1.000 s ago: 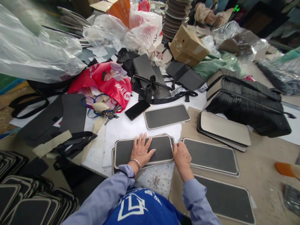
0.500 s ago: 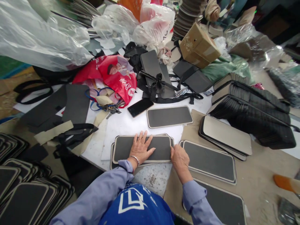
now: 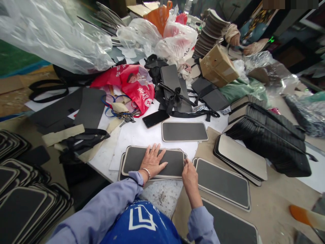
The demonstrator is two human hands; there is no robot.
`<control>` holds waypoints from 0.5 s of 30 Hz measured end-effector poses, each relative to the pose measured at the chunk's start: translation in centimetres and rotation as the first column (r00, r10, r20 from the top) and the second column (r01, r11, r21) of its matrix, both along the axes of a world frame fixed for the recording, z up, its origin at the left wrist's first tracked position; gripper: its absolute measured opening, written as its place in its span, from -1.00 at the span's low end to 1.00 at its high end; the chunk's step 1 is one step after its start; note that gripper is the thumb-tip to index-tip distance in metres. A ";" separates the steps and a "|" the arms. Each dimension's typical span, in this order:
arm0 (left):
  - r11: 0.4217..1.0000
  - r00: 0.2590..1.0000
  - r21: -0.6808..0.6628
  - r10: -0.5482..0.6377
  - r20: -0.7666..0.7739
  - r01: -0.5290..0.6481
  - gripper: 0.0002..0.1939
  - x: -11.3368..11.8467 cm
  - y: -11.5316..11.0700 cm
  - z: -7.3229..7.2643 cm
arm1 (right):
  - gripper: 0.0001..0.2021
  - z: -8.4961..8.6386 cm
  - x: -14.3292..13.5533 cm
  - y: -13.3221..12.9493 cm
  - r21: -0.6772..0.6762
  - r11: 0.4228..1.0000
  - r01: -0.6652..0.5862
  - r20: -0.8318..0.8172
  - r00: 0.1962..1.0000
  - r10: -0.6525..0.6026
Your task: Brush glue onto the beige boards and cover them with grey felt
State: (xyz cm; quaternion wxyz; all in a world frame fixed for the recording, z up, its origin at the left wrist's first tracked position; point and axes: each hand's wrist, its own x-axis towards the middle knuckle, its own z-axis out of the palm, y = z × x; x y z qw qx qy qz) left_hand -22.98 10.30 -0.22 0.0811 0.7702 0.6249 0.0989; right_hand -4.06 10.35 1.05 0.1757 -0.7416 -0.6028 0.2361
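A dark grey rounded panel with a pale border [image 3: 134, 162] lies in front of me on a small stack of similar pieces. My left hand [image 3: 152, 161] rests flat on its middle, fingers spread. At its right end, my right hand [image 3: 190, 172] is closed, thumb and fingertips pinching the panel's edge; the exact contact is partly hidden by the fingers. Just beyond lies another such panel [image 3: 185, 131] on white paper. To the right of my right hand is a short stack of the same panels [image 3: 223, 183].
A black phone [image 3: 155, 119] and keys [image 3: 128, 119] lie beyond the panels. At right are pale-topped panels [image 3: 241, 156], a strapped black stack [image 3: 274, 135] and an orange-handled tool [image 3: 301, 215]. More panels [image 3: 24, 210] are piled lower left. A co-worker's hands [image 3: 243, 45] show at the back.
My right hand has shifted slightly along the panel's right edge, its fingertips now turned up toward the far corner. The left hand stays on the panel. The view has tilted upward a little.
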 end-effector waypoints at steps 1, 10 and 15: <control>1.000 1.000 0.000 0.004 0.004 -0.004 -0.39 0.1 0.0 0.0 | -0.56 0.0 -0.2 -0.2 -0.015 1.000 -0.004 0.018 1.000 0.004; 0.999 0.996 -0.024 0.032 0.079 -0.030 -0.36 -0.4 0.1 -0.4 | -0.56 0.4 2.3 -4.7 -0.006 0.996 0.084 -0.105 0.991 -0.084; 0.999 0.942 0.015 0.029 0.334 -0.036 -0.36 2.5 -1.3 2.2 | -0.52 1.6 -0.2 -6.1 -0.038 0.982 0.185 -0.501 0.847 -0.179</control>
